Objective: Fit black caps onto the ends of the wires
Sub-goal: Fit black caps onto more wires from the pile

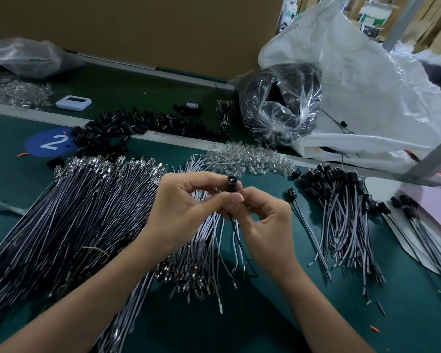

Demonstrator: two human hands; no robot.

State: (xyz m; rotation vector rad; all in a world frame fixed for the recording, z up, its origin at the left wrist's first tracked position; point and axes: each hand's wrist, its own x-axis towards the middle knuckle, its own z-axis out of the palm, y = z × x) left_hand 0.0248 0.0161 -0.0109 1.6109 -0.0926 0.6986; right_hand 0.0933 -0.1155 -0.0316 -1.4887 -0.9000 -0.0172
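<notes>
Above the middle of the green table, my left hand and my right hand meet and pinch one black cap, its open end facing up. A black and white wire pair hangs down from the cap between my wrists. A wide fan of uncapped wires with metal terminals lies on the left. Wires with black caps fitted are piled on the right. Loose black caps are heaped at the back.
Clear LEDs lie in a heap behind my hands. A clear bag of black parts and a large white sack stand at the back right. A white device and a blue "2" sticker are at the back left.
</notes>
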